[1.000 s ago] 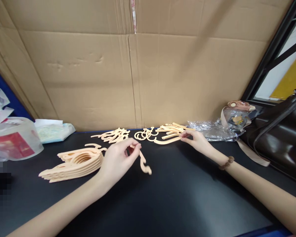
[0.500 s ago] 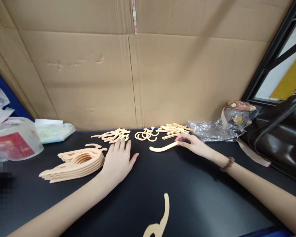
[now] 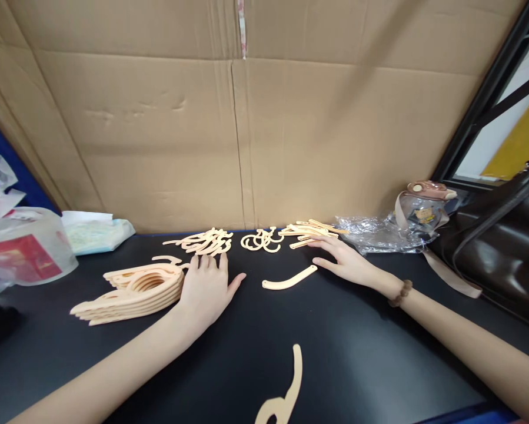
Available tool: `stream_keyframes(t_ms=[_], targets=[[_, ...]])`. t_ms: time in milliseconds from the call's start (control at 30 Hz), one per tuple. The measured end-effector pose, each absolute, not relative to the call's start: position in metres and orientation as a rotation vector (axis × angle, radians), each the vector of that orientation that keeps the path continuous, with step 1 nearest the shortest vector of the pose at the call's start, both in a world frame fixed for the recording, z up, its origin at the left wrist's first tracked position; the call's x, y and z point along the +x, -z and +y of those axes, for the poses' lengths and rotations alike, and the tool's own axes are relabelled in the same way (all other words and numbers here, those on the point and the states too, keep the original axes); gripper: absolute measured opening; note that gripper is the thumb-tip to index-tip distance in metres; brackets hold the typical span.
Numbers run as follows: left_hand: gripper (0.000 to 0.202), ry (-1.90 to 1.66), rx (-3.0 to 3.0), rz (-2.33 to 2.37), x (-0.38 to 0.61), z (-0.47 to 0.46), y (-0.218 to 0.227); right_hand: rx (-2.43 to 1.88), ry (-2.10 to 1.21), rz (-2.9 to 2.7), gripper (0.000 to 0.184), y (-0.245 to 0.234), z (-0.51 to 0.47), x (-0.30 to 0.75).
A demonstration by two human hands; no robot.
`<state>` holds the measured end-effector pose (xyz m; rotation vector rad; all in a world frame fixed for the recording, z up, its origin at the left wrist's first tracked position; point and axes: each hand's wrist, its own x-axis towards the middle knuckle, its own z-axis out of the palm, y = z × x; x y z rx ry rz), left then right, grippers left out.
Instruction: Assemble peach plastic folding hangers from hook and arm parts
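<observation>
My left hand (image 3: 208,288) lies palm down with fingers outstretched, beside a stack of beige folding hanger pieces (image 3: 136,294) and just short of a pile of small curved pieces (image 3: 209,241). On the black table, a curved beige strip (image 3: 289,281) with a hole at each end lies loose between my hands. My right hand (image 3: 343,262) is open, thumb apart from the fingers, with its fingertips close to a pile of long beige strips (image 3: 310,231); whether they touch it I cannot tell. Several beige hooks (image 3: 263,240) lie between the two piles.
One beige piece (image 3: 290,386) lies at the near edge, partly cut off. Clear plastic wrap (image 3: 370,232), a bottle (image 3: 423,209) and a dark bag (image 3: 502,241) stand at right. A plastic tub (image 3: 30,247) and a soft packet (image 3: 96,234) sit at left. Cardboard (image 3: 158,135) closes off the back.
My right hand has let go of the curved strip, which now lies slightly nearer me, and its fingers have spread toward the long strips. My left hand has shifted slightly nearer and left.
</observation>
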<state>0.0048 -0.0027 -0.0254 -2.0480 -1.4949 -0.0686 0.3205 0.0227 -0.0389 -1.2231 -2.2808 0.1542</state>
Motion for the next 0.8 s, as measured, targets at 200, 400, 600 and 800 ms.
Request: stream_keyframes(t_ms=[200,400,600,800], targets=[[0.038,0.092,-2.143,-1.404,0.022,-0.023,0.014,-1.253,-0.033,-2.297,0.035,0.04,0.027,0.324],[0.044,0.262,-2.666,-1.064,0.032,-0.043,0.0,-1.196,-0.057,-2.312,0.028,0.039,0.021,0.318],[0.089,0.262,-3.294,-0.635,0.031,-0.051,0.004,-1.117,-0.164,-2.328,0.028,0.031,0.005,0.3],[0.082,0.363,-3.227,-0.824,0.03,-0.044,0.008,-1.038,-0.335,-2.361,0.026,0.022,-0.011,0.288]])
